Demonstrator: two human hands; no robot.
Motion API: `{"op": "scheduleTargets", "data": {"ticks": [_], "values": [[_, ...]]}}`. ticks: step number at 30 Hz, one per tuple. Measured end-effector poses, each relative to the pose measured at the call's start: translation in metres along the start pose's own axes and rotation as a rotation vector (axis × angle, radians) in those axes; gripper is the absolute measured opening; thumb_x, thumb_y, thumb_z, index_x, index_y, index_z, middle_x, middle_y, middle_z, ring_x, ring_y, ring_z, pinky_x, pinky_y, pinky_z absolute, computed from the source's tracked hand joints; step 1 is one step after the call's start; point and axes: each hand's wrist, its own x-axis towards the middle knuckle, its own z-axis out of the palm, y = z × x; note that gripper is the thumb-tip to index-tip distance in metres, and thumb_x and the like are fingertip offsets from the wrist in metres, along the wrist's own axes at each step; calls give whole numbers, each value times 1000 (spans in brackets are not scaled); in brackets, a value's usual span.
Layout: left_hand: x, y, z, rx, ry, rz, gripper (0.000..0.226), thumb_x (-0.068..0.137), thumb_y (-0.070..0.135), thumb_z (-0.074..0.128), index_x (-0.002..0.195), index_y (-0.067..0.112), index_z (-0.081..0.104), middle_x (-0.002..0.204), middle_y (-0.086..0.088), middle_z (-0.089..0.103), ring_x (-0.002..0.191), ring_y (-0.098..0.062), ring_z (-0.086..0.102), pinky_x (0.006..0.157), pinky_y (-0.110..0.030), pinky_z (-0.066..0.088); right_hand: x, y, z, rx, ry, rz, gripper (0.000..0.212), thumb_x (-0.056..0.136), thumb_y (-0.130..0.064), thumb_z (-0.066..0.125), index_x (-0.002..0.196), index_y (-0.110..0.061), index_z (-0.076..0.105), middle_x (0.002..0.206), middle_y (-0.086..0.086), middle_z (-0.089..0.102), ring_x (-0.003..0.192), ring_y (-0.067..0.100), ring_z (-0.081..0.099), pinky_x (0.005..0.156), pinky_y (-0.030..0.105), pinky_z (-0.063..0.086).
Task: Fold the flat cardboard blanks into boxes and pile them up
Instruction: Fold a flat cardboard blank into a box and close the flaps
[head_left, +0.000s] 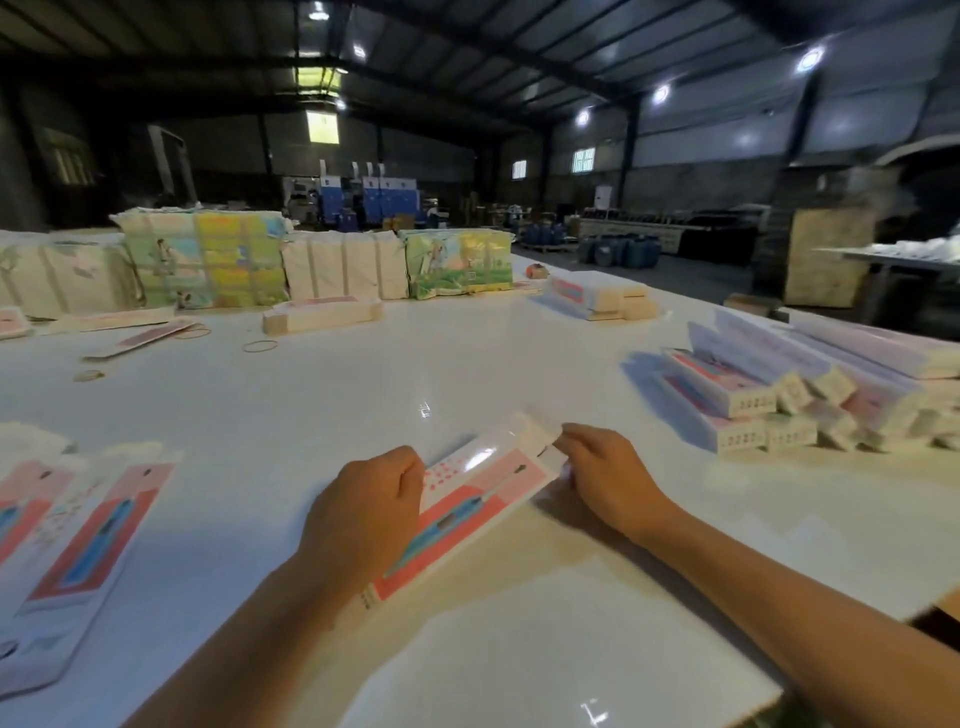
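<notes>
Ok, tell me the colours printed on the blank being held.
Coral-red and pink with a blue strip, on the blank; head view.

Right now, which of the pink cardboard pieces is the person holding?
The pink blank in the middle, gripped by the left hand and pinched at its far end by the right hand. The flat blanks at the left lie untouched.

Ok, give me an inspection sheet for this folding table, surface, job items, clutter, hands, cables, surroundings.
Surface: white glossy table, glare spots.
Job's things: one blank in hand; flat blanks at left; folded boxes pile at right; smaller stacks farther back.
Clutter: rubber bands; wrapped bundles along the far edge.
Hands: left hand grips the blank's near part; right hand pinches its far end.
Cables: nothing seen.
Surroundings: dim warehouse, blue machines, drums.
</notes>
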Motion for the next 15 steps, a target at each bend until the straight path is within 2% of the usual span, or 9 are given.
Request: {"op": "scheduleTargets", "data": {"ticks": [2, 3, 4, 7, 8, 10, 12, 14, 15], "values": [[-1, 1, -2, -4, 22, 26, 31, 100, 35, 32, 85, 17, 52, 103, 1, 67, 74, -16, 65, 62, -26, 55, 1, -5, -3, 537, -128, 239, 35, 97, -20, 38, 79, -3, 62, 60, 12, 60, 46, 17, 56, 47, 27, 41], [-1, 2, -2, -2, 28, 41, 30, 100, 36, 31, 86, 18, 52, 102, 2, 67, 74, -15, 65, 62, -25, 55, 1, -5, -5, 704, -224, 309, 39, 97, -24, 37, 84, 2, 62, 60, 18, 60, 42, 22, 54, 44, 28, 39], [-2, 4, -3, -10, 32, 59, 30, 99, 36, 31, 86, 19, 52, 101, 2, 67, 74, -14, 65, 61, -23, 55, 0, -4, -6, 762, -321, 333, 39, 94, -23, 39, 90, 8, 61, 64, 22, 61, 42, 24, 53, 41, 28, 39], [-6, 10, -3, -61, 35, 100, 29, 99, 36, 35, 87, 18, 54, 97, 3, 68, 74, -14, 65, 63, -28, 55, -2, -1, -7, 825, -439, 393, 38, 78, -14, 48, 99, 16, 59, 91, 31, 59, 60, 33, 51, 41, 26, 45], [-7, 12, -3, -70, 31, 104, 29, 98, 39, 36, 88, 19, 56, 96, 4, 68, 75, -14, 64, 66, -31, 55, -2, 0, -8, 834, -433, 393, 32, 78, -9, 48, 95, 15, 60, 92, 32, 59, 59, 33, 50, 39, 25, 45], [-8, 16, -5, 20, 19, 131, 40, 92, 59, 36, 97, 25, 58, 98, 10, 66, 81, -8, 60, 67, -24, 50, -3, 1, -8, 760, -385, 340, 23, 86, 3, 42, 83, 14, 62, 74, 29, 61, 42, 26, 50, 33, 22, 41], [-10, 23, -4, 214, -43, 196, 74, 72, 88, 21, 118, 36, 49, 110, 17, 57, 92, -4, 50, 72, -19, 41, -5, 3, -5, 664, -328, 282, 30, 91, 6, 38, 74, 13, 62, 53, 22, 57, 31, 22, 48, 31, 21, 39], [-14, 29, -3, 356, -142, 219, 110, 51, 96, 9, 140, 35, 23, 131, 15, 43, 109, -7, 42, 87, -26, 39, -5, 3, -4, 620, -279, 265, 29, 92, 6, 39, 75, 16, 60, 50, 21, 57, 32, 23, 51, 31, 22, 41], [-16, 31, -2, 407, -176, 214, 117, 46, 96, 10, 145, 32, 12, 137, 13, 38, 116, -10, 40, 92, -29, 38, -5, 3, -5, 619, -272, 266, 27, 93, 6, 39, 77, 18, 58, 51, 21, 57, 34, 23, 52, 32, 23, 42]]}}
